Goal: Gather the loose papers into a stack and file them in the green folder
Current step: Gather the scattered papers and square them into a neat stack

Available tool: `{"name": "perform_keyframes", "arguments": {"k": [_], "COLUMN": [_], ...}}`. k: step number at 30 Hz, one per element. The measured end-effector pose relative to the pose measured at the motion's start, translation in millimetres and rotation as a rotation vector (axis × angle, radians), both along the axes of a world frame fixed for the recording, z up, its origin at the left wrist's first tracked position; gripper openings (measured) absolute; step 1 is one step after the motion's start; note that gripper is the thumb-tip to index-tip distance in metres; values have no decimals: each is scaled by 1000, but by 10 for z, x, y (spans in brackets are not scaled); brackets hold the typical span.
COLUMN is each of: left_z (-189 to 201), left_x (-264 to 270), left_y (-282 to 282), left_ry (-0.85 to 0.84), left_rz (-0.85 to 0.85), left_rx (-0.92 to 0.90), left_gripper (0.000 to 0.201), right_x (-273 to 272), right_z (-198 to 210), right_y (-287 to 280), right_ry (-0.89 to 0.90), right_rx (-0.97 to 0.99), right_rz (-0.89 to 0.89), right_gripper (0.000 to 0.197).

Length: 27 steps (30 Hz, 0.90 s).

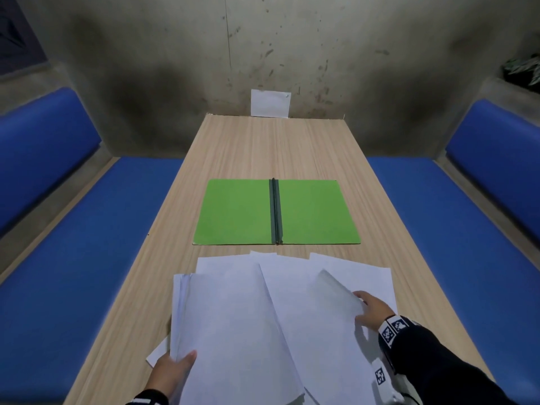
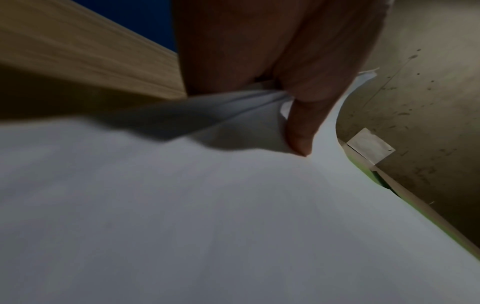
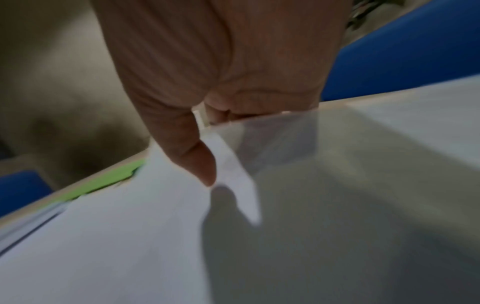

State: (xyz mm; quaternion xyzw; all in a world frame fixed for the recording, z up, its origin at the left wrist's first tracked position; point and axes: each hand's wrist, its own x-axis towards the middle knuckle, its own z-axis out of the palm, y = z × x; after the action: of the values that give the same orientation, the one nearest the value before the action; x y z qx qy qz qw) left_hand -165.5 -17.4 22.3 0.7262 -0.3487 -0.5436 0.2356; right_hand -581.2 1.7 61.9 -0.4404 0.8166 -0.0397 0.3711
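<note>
A wood-grain tabletop (image 1: 263,147) carries an open green folder (image 1: 239,211) at frame centre and loose papers (image 1: 233,317) below it.

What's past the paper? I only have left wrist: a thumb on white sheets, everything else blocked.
Observer: The flat green card folder lies open on the light wooden table, just beyond the loose white paper sheets, with nothing filed in it.
Operator: Right hand doing anything?
Observer: The right hand grips the right edge of one sheet, lifted off the pile.
Operator: And left, from above?
Observer: The left hand holds the near left corner of the sheets, thumb on top; they are fanned out, not squared.
</note>
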Motion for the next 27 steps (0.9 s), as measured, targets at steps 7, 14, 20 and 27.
{"name": "perform_keyframes", "arguments": {"k": [7,14,20,27], "left_z": [85,217,85,-37], "left_x": [-8,-158,-143,-60], "left_y": [-38,-74,-100,-37], "left_ry": [170,367,291,252], "left_rz": [-7,-77,-53,3], "left_rx": [21,41,52,78], "left_gripper": [42,15,25,53], "right_x": [266,479,436,-115], "right_z": [-21,-33,173,648], "right_y": [-85,-139,-211,-251], "right_ry": [295,397,484,260], "right_rx": [115,65,173,-65], "right_rz": [292,365,392,-23], "right_gripper": [67,72,46,42]}}
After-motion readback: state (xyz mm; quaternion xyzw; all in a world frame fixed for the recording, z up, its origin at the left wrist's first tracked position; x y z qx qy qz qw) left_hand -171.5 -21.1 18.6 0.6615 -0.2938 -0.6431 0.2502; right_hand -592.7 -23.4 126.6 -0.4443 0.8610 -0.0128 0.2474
